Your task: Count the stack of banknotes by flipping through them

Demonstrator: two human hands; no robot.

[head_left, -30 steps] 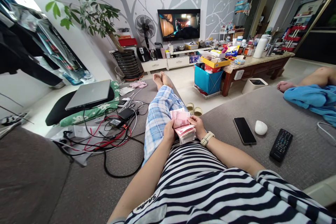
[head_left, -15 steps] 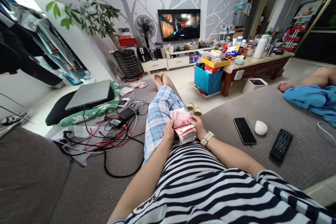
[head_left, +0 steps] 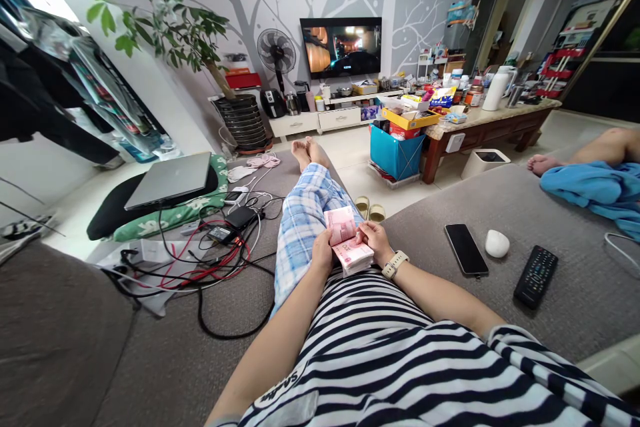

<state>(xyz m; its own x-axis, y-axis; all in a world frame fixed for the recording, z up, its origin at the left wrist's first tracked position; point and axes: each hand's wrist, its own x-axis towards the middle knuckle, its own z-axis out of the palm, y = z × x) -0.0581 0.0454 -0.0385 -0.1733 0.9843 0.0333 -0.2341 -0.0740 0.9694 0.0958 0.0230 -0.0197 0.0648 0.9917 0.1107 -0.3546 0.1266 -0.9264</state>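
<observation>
A stack of pink banknotes [head_left: 354, 255] rests at my lap, bent so that its upper part [head_left: 341, 224] stands up away from the lower part. A 100 shows on the lower face. My left hand [head_left: 323, 251] is closed around the stack's left side near the fold. At the right side, my right hand [head_left: 375, 240] has its thumb and fingers pinched on the notes, a watch [head_left: 395, 264] on its wrist. The undersides of the stack and the fingers beneath are hidden.
On the sofa to the right lie a phone [head_left: 466, 249], a white case [head_left: 497, 243] and a remote control [head_left: 536, 276]. Tangled cables [head_left: 235, 260] and a laptop [head_left: 170, 180] are on the left. Another person's leg [head_left: 595, 150] rests at far right.
The upper note has left my right fingers and stands further left. My right thumb has dropped onto the lower notes, which now lie flatter. My left hand stays put.
</observation>
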